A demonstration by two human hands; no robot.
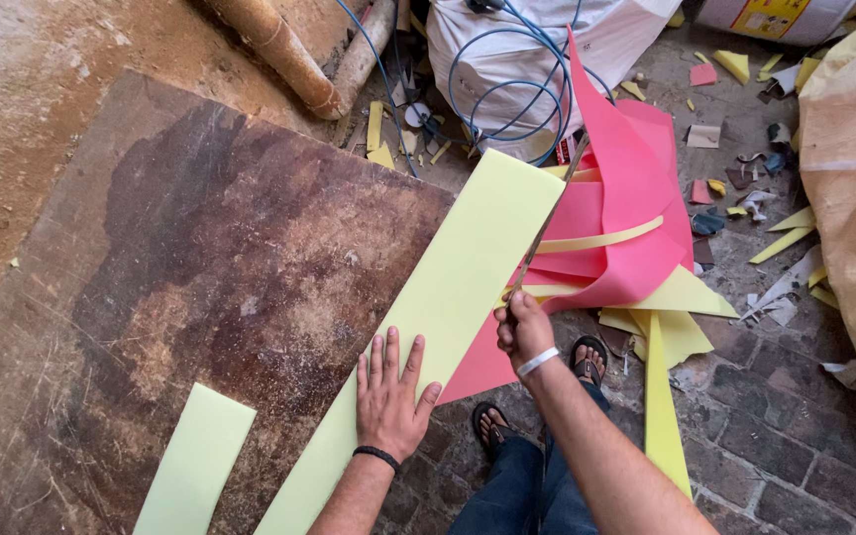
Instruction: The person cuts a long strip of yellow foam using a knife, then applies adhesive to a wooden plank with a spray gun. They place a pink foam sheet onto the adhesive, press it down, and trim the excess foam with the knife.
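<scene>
1. The left hand (388,396) lies flat, fingers (376,359) spread apart, pressing a long yellow foam sheet (448,297) down onto the brown board (200,267) that serves as the counter.
2. The right hand (522,330) is closed around the handles of a pair of scissors (544,230), whose blades run up along the right edge of the yellow sheet, towards its far end.
3. The sheet lies slantwise, its near end between the arms and its far end overhanging the board's edge near a pile of pink sheets (636,198).
4. It looks light and thin, with some spring in it: the pink ones beside it curl and stand up on their own, so I'd judge it bends readily and would flap if left unpinned.
5. Its surface seems smooth, likely to slide on the worn board, so a flat palm close to the cut line is the sensible hold; pinching an edge might crease it.
6. A shorter yellow strip (195,461) rests on the board at the near left, well apart from both hands.
7. Narrow offcuts litter the brick floor (775,436) to the right.
</scene>
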